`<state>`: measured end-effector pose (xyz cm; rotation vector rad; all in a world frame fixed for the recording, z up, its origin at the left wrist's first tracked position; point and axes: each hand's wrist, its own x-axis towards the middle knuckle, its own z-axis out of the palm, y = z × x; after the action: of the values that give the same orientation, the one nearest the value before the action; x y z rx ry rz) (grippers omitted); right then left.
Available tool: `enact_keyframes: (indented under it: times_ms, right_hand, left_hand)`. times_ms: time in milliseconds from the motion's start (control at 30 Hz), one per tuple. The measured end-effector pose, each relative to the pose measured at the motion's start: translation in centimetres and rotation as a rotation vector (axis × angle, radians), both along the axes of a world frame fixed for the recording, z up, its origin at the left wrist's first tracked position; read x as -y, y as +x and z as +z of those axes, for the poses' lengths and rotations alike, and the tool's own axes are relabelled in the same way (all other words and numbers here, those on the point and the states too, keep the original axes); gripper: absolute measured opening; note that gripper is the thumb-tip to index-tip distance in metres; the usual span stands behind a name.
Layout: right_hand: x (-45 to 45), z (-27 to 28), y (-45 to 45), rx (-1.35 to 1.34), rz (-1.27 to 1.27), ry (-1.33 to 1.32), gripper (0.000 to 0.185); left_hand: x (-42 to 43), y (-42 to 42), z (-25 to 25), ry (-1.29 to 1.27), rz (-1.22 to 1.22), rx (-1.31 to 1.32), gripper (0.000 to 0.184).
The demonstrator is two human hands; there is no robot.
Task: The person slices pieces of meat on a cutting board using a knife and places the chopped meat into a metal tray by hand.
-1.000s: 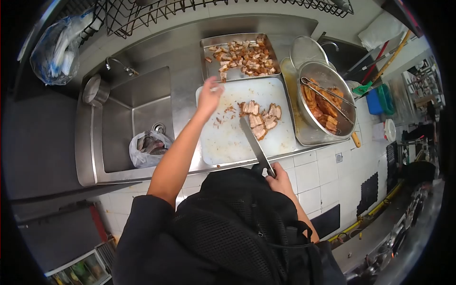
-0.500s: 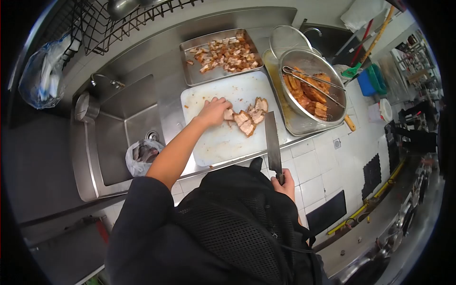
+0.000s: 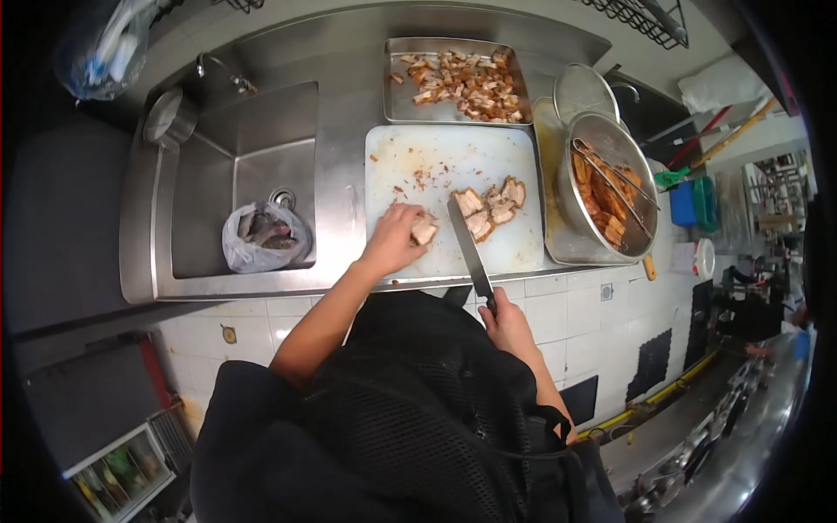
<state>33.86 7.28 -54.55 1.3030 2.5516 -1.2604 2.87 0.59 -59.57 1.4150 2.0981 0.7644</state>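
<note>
My left hand [image 3: 394, 241] rests on the white cutting board [image 3: 392, 161], its fingers closed round a pale piece of meat [image 3: 424, 230]. The handle of a large knife [image 3: 471, 251] is in my right hand [image 3: 508, 327], below the board's front edge. The blade points up and away over the board, its tip at the left side of a group of sliced meat pieces [image 3: 490, 209]. Brown crumbs lie scattered on the board's upper left part.
Behind the board stands a metal tray [image 3: 392, 109] of chopped meat. At right, a metal bowl [image 3: 567, 187] holds large meat pieces and tongs [image 3: 615, 174]. A plastic bag [image 3: 261, 255] sits in the sink [image 3: 205, 205] at left. A strainer [image 3: 584, 91] leans behind the bowl.
My left hand came down from near the tray onto the board, took hold of a piece and drew it left and nearer. The knife swung right, then back over the board beside the slices.
</note>
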Motion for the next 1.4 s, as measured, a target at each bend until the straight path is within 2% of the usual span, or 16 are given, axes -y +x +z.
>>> enact_keyframes:
  times_ms: [67, 267, 367, 433, 467, 533, 667, 767, 867, 933, 1067, 1133, 1267, 1400]
  right_hand:
    - [-0.2, 0.4, -0.4, 0.01, 0.02, -0.038, 0.026]
    - [0.1, 3.5, -4.3, -0.143, -0.066, -0.02, 0.029]
    - [-0.4, 3.5, -5.4, -0.189, -0.088, 0.042, 0.034]
    - [-0.5, 3.0, -5.5, -0.165, -0.123, 0.018, 0.033]
    - [-0.4, 3.0, -5.4, -0.162, -0.12, 0.019, 0.033]
    - [-0.1, 3.3, -5.1, -0.147, -0.183, -0.034, 0.035]
    - [0.0, 2.0, -3.4, -0.17, -0.2, -0.081, 0.034]
    - [0.1, 1.1, -1.8, -0.133, -0.149, -0.033, 0.037]
    - [-0.1, 0.9, -1.1, -0.132, -0.104, -0.016, 0.039]
    - [-0.5, 1.8, -1.2, -0.015, -0.112, -0.11, 0.04]
    - [-1.1, 1.4, -1.6, -0.04, 0.002, -0.08, 0.039]
    - [-1.3, 0.7, -2.1, -0.093, 0.078, 0.064, 0.038]
    - [-1.0, 0.3, -2.9, -0.091, 0.024, 0.124, 0.033]
    - [-1.2, -0.5, -3.1, -0.009, 0.025, 0.074, 0.034]
  left_hand:
    - [0.0, 1.0, -0.3, 0.011, -0.11, 0.002, 0.082]
    - [1.3, 0.3, 2.2, 0.029, -0.027, -0.04, 0.081]
    - [0.2, 0.4, 2.0, 0.08, -0.036, 0.021, 0.076]
    - [-1.2, 1.3, 0.9, 0.169, 0.01, 0.203, 0.069]
    - [-1.4, 1.5, 0.4, 0.17, 0.013, 0.206, 0.069]
    - [-1.9, 1.9, 0.1, 0.161, -0.059, -0.056, 0.061]
    - [-1.0, 3.3, 0.0, 0.07, -0.07, 0.039, 0.057]
    - [1.3, 4.4, 0.7, -0.023, -0.059, 0.169, 0.059]
    - [1.9, 4.9, 1.5, 0.038, -0.012, 0.216, 0.067]
    - [1.6, 4.7, 0.9, 0.136, 0.062, -0.029, 0.074]
    - [-0.5, 3.9, -0.5, 0.11, 0.058, 0.009, 0.082]
    - [-0.9, 3.5, -0.4, 0.113, 0.091, -0.004, 0.088]
    - [0.4, 2.9, 1.2, 0.023, 0.038, -0.015, 0.091]
    - [1.7, 2.9, 0.6, 0.008, 0.129, -0.07, 0.087]
